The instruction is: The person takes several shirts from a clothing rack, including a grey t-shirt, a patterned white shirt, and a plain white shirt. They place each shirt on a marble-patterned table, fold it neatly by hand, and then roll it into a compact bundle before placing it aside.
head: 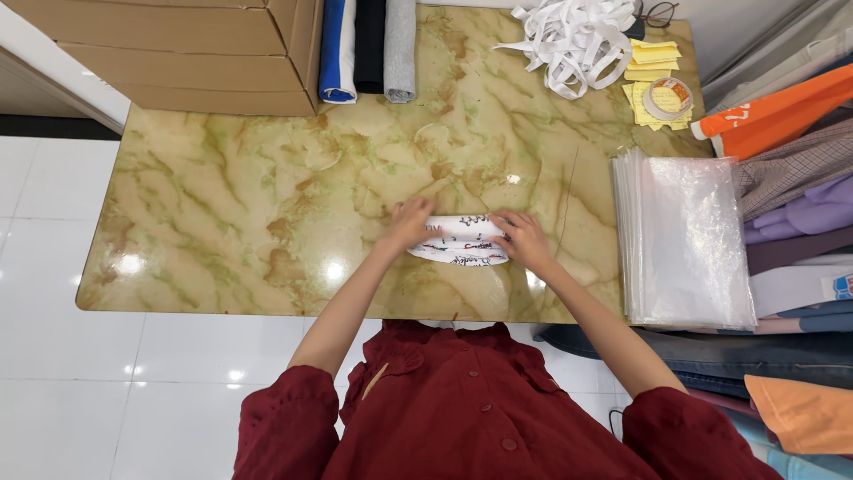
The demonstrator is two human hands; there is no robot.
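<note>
white printed cloth (464, 241), folded into a narrow bundle, lies near the front edge of a marbled tabletop (267, 196). the left hand (410, 224) and right hand (524, 240) grasp its two ends. clear plastic bags (684, 236) are stacked at the right edge, white ribbon (573, 36) at the far right corner.

A small white cloth (464, 241) with dark and red print lies folded into a narrow band, long side running left to right; it rests flat near the front edge of the marbled tabletop; both ends are covered, so only its middle shows.
</note>
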